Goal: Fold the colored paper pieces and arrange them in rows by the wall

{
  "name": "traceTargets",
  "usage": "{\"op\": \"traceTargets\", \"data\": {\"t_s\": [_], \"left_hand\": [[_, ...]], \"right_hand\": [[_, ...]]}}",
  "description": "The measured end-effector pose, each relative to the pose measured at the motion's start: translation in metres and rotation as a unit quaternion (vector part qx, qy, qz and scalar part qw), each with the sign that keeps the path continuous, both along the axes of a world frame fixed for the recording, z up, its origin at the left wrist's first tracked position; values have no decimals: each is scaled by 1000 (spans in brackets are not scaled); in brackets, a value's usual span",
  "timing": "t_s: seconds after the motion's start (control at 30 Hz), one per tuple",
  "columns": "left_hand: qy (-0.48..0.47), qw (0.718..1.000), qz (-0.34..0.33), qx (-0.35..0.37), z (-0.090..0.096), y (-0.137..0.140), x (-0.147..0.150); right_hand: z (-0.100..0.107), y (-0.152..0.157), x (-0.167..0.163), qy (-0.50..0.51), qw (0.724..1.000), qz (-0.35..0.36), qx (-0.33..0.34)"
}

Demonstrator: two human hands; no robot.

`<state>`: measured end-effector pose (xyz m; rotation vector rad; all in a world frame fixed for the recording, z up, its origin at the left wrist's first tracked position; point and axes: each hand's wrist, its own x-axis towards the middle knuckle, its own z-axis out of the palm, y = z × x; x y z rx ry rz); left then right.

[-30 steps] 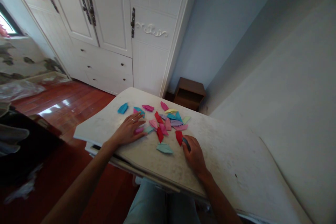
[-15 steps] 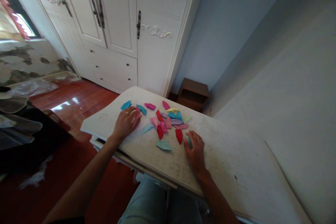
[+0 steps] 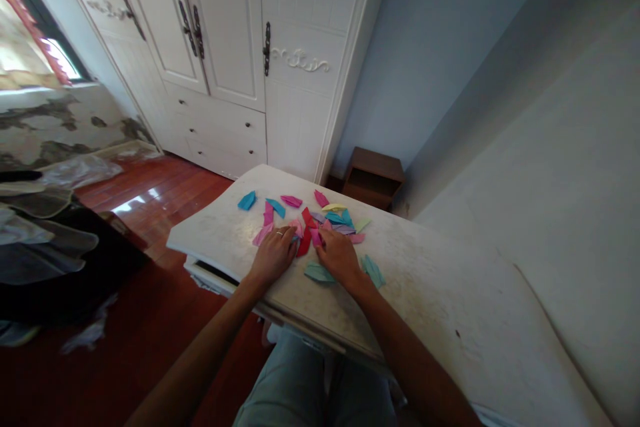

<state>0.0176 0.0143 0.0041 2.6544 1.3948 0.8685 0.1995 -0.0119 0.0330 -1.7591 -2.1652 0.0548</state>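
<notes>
Paper pieces (image 3: 304,243), folded, brightly multicoloured

– Seeing which colours among the folded papers (image 3: 247,201)?
– Seeing blue, pink, red, mint, lilac, and 1 in yellow.
– And on the tabletop (image 3: 415,280)?
– Showing off-white with brownish mottling.
– And beyond?
– Showing white on the wardrobe (image 3: 295,7), scrollwork-patterned, dark on its handles (image 3: 267,47), reddish brown on the floor (image 3: 170,190).

Matt paper pieces (image 3: 247,201), glossy floor (image 3: 187,187)
</notes>
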Motion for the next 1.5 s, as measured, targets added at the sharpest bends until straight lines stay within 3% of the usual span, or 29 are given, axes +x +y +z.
{"op": "traceTargets", "data": {"t_s": [0.13,0.33,0.53,0.67,0.8,0.87,1.0,1.1,1.23,1.4,1.5], "left_hand": [[-26,999,-29,-19,1,-1,-4],[-77,996,-16,-33,4,-3,-9],[-47,999,11,-12,4,-1,-9],[-26,999,41,4,7,-3,-7],[7,999,49,15,7,-3,-5],[10,998,55,16,6,-3,-4],[-5,997,72,31,4,-3,-4],[-21,996,58,60,6,-4,-4],[-25,997,-28,71,11,-8,-4],[12,985,-166,34,16,-15,-3],[39,980,-195,8,14,-19,0]], "right_hand": [[0,0,1,48,999,7,-18],[2,-14,11,230,971,-28,-58],[11,-44,63,356,930,-89,-34],[9,-66,122,372,912,-172,-27],[-3,-83,159,301,926,-196,-115],[-10,-91,164,250,937,-217,-108],[-19,-107,156,208,952,-225,-20],[-24,-118,142,215,956,-201,3],[-28,-125,114,218,960,-173,22],[-24,-120,77,255,962,-102,3],[-20,-116,62,267,962,-60,-10]]}}
